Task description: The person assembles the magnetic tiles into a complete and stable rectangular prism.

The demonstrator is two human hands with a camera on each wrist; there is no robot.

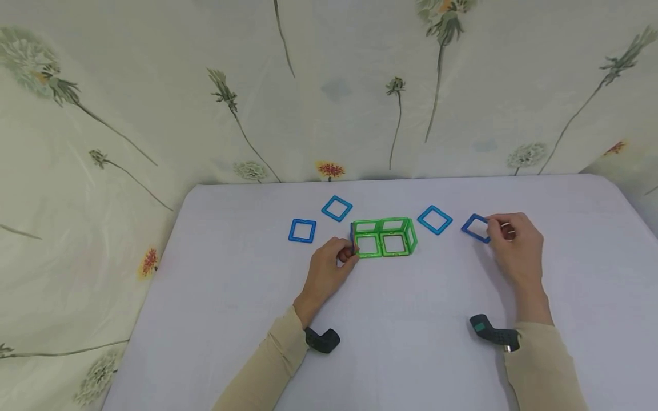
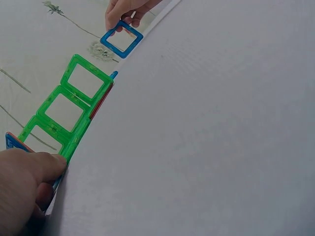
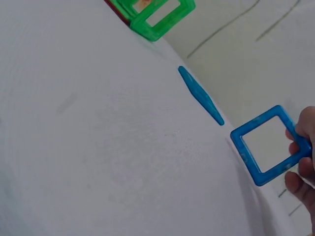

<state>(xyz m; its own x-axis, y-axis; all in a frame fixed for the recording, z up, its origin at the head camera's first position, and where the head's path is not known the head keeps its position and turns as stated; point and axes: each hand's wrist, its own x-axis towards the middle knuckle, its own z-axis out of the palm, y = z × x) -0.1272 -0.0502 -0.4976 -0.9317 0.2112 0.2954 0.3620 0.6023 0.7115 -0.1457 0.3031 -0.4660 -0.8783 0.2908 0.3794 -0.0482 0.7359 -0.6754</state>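
Note:
A row of green square magnetic tiles (image 1: pixel 381 245), joined into an open box-like shape, stands on the table near the middle. At its left end my left hand (image 1: pixel 326 265) pinches a blue tile (image 2: pixel 17 142) standing upright against the green ones. In the left wrist view the thumb presses the green corner, and much of that blue tile is hidden. Over to the right, my right hand (image 1: pixel 519 251) holds another blue square tile (image 3: pixel 246 159) by one corner, tilted and seemingly just above the table.
Two blue square tiles, a nearer one (image 1: pixel 302 221) and a farther one (image 1: pixel 330 216), lie left of the green shape. Another blue tile (image 1: pixel 428 226) lies between it and my right hand. Behind the white table (image 1: pixel 411 319) hangs a flowered cloth (image 1: pixel 334 125).

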